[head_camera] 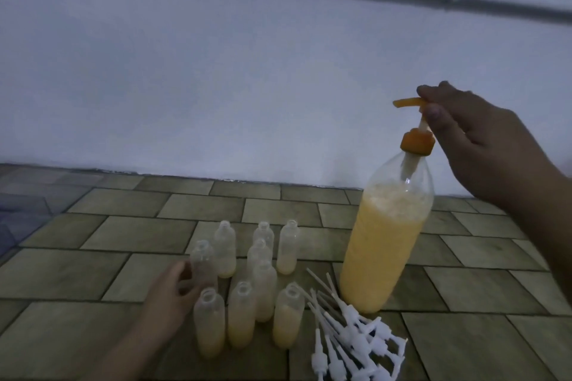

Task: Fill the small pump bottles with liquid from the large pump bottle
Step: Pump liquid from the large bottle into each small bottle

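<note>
Brown floor tiles [130,204] hold everything. Right hand [483,145] pinches the pump [408,102] on the big bottle [383,244], full, heavy and tippy. Left hand [173,291] curls round an empty small bottle [202,263], light and easily knocked; hold its middle.

The right hand [483,145] covers the rear of the large pump bottle's orange pump head [408,101]. Both forearms run out of frame at the lower and right edges. The left hand [173,291] is blurred against a small pump bottle [202,263], grip unclear. The white pump tops [356,346] are cut off at the bottom edge.
</note>
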Available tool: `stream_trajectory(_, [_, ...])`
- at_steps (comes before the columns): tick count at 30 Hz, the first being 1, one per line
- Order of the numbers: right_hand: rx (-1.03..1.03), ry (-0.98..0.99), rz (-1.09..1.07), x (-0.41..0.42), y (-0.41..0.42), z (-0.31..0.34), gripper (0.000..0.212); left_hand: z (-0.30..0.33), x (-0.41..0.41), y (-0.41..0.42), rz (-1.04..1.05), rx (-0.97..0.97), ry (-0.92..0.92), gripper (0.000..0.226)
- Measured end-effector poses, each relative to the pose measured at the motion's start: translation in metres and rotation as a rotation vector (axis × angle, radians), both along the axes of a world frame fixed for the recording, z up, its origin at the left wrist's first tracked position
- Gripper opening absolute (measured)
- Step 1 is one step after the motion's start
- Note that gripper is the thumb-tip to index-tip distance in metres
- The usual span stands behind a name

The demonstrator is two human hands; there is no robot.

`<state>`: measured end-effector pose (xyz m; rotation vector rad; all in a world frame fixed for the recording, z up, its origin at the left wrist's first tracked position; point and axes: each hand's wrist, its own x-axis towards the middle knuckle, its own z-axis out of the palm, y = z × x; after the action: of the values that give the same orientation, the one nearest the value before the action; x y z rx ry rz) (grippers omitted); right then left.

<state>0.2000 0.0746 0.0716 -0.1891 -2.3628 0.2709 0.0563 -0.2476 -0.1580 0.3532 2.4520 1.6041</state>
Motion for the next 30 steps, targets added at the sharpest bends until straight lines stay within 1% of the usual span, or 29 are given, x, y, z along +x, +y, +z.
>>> stream_trajectory(2, [0.004, -0.011, -0.002, 0.002, 0.001, 0.000, 0.066, 0.006, 0.004, -0.002, 0.043, 0.025, 0.049, 0.027])
stream_trajectory(4, [0.013, 0.006, -0.003, 0.004, 0.000, -0.003, 0.065, 0.016, 0.008, -0.009, 0.140, 0.130, 0.087, 0.029])
stream_trajectory(6, [0.014, 0.041, 0.006, 0.005, -0.002, -0.006, 0.066, 0.042, 0.011, -0.014, 0.238, 0.291, 0.153, 0.044])
stream_trajectory(7, [0.017, 0.050, 0.012, 0.004, -0.004, -0.007, 0.067, 0.061, 0.013, -0.013, 0.266, 0.349, 0.215, 0.048])
stream_trajectory(9, [0.018, 0.057, 0.018, 0.000, -0.006, -0.009, 0.068, 0.103, 0.019, -0.001, 0.270, 0.409, 0.369, 0.046])
stream_trajectory(11, [0.000, 0.068, 0.024, -0.003, -0.008, -0.008, 0.067, 0.141, 0.024, 0.022, 0.198, 0.372, 0.510, 0.043])
stream_trajectory(13, [-0.009, 0.081, 0.034, -0.005, -0.009, -0.009, 0.064, 0.170, 0.028, 0.049, 0.067, 0.269, 0.638, 0.038])
stream_trajectory(14, [-0.003, 0.080, 0.036, -0.005, -0.009, -0.010, 0.063, 0.180, 0.029, 0.065, -0.004, 0.222, 0.669, 0.039])
stream_trajectory(16, [0.022, 0.068, 0.032, -0.005, -0.009, -0.012, 0.064, 0.189, 0.028, 0.092, -0.117, 0.154, 0.664, 0.042])
stream_trajectory(18, [0.041, 0.051, 0.020, -0.004, -0.008, -0.014, 0.067, 0.191, 0.025, 0.113, -0.176, 0.108, 0.640, 0.043])
stream_trajectory(24, [0.048, 0.054, -0.003, -0.004, -0.010, -0.014, 0.067, 0.197, 0.023, 0.142, -0.218, 0.140, 0.618, 0.042])
stream_trajectory(30, [0.042, 0.059, -0.011, -0.003, -0.008, -0.015, 0.067, 0.201, 0.022, 0.142, -0.245, 0.165, 0.606, 0.042])
